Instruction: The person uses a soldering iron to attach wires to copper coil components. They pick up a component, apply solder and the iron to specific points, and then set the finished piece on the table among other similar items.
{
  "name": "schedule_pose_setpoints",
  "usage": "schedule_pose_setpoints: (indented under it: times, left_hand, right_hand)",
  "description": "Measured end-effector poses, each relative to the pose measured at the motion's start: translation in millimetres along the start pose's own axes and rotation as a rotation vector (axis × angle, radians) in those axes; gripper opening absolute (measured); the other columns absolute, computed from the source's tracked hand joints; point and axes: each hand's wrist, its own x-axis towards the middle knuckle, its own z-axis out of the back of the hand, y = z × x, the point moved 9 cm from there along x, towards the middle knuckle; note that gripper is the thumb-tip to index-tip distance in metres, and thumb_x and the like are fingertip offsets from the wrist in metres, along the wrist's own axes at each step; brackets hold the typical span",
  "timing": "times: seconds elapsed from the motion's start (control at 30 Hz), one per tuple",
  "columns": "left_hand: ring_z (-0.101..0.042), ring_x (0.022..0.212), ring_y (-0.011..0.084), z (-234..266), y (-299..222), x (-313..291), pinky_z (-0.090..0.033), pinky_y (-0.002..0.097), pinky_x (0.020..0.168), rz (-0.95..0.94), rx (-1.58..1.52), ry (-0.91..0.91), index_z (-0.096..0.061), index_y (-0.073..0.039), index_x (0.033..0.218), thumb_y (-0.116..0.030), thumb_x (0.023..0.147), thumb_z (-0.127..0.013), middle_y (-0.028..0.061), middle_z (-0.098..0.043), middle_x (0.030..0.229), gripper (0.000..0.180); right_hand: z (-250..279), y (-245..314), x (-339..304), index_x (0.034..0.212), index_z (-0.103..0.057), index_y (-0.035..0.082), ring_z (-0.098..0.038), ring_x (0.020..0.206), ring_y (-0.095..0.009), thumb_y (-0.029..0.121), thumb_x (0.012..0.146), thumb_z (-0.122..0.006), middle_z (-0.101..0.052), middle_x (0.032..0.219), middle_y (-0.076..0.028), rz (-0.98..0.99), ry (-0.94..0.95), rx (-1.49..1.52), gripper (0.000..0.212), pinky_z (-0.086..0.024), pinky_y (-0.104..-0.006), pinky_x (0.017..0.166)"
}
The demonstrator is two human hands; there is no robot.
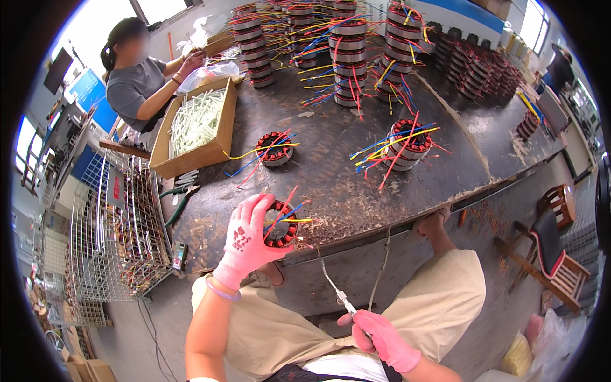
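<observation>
My left hand [243, 240], in a pink glove, grips a small motor stator [290, 237] at the near edge of the table. This stator is a ring with red windings, and red, blue and yellow wires stick out of it. My right hand [384, 337], gloved in pink too, is closed round the handle of a slim tool with a thin bent metal rod [328, 274]. The rod's end points up toward the table edge, close to the held stator. Two more stators, a low one [275, 150] and a taller one [407, 149], stand farther back with wires splayed out.
Tall stacks of stators [349, 57] line the far side of the dark table [331, 172]. A cardboard box [191, 158] of white tubes stands at left, near pliers [180, 207] and a wire basket [121, 235]. Across from me sits a person [137, 83]. A wooden chair [550, 251] is at right.
</observation>
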Motion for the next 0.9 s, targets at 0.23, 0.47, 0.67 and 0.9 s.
schedule_pose_setpoints:
  times: [0.23, 0.47, 0.67, 0.9]
  left_hand:
    - [-0.051, 0.120, 0.0381, 17, -12, 2, -0.043, 0.0482, 0.102, -0.091, 0.053, -0.183, -0.047, -0.004, 0.136, -0.023, 0.047, -0.094, 0.0160, -0.051, 0.134, 0.102]
    - [-0.051, 0.120, 0.0376, 17, -17, 1, -0.043, 0.0489, 0.102, -0.130, 0.076, -0.195, -0.046, -0.004, 0.136, -0.023, 0.048, -0.094, 0.0159, -0.052, 0.133, 0.103]
    - [-0.052, 0.119, 0.0373, 19, -17, 0, -0.043, 0.0491, 0.101, -0.135, 0.085, -0.207, -0.047, -0.004, 0.136, -0.023, 0.046, -0.094, 0.0155, -0.052, 0.132, 0.103]
    - [-0.052, 0.119, 0.0362, 21, -18, 0, -0.044, 0.0487, 0.100, -0.136, 0.090, -0.214, -0.050, -0.004, 0.134, -0.026, 0.051, -0.093, 0.0155, -0.052, 0.133, 0.096]
  right_hand:
    - [-8, 17, -4, 0.116, -0.062, -0.003, -0.034, 0.050, -0.005, 0.032, 0.107, -0.042, -0.044, 0.058, 0.004, 0.052, 0.019, -0.038, 0.041, -0.028, -0.0218, 0.047]
    - [-9, 17, -2, 0.116, -0.062, -0.003, -0.034, 0.051, -0.005, 0.033, 0.107, -0.042, -0.044, 0.058, 0.004, 0.040, 0.013, -0.039, 0.042, -0.029, -0.0221, 0.048]
    - [-13, 23, -2, 0.116, -0.060, -0.006, -0.034, 0.047, -0.005, 0.036, 0.107, -0.042, -0.042, 0.054, 0.004, 0.061, 0.003, -0.088, 0.046, -0.027, -0.0224, 0.046]
    - [-13, 20, -2, 0.118, -0.059, -0.006, -0.036, 0.048, -0.006, 0.034, 0.107, -0.043, -0.043, 0.055, 0.003, 0.033, -0.001, -0.040, 0.044, -0.030, -0.0220, 0.047]
